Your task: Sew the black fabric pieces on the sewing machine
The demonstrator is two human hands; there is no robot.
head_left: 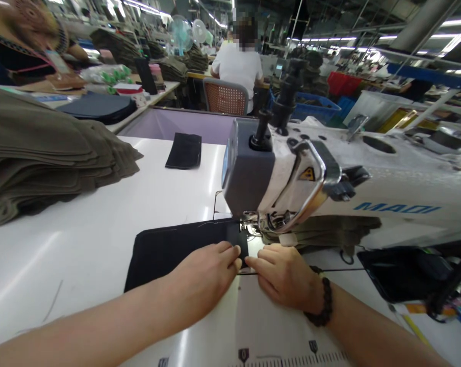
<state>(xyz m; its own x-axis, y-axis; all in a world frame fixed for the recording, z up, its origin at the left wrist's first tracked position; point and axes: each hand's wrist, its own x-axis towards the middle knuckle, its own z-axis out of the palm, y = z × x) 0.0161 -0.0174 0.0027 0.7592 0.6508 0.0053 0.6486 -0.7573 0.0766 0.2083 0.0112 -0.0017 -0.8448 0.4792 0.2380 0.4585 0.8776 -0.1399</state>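
A dark, nearly black fabric piece (165,255) lies flat on the white sewing table, its right end under the presser foot (248,224) of a sewing machine (249,168). My left hand (211,270) rests on that fabric, fingers curled and pressed together at its right edge. Close by on the right is my right hand (286,275), wearing a dark beaded bracelet (324,303). Its fingers are bent together, with one fingertip against the fabric's edge just in front of the needle area. What lies under the fingers of both hands is partly hidden.
Stacked olive fabric pieces (43,153) stand at left. A small dark fabric piece (183,151) lies behind the work. More olive pieces (330,229) sit beneath the machine arm, and a black tray (406,272) is at right. Ahead, a person in white (236,66) sits facing away.
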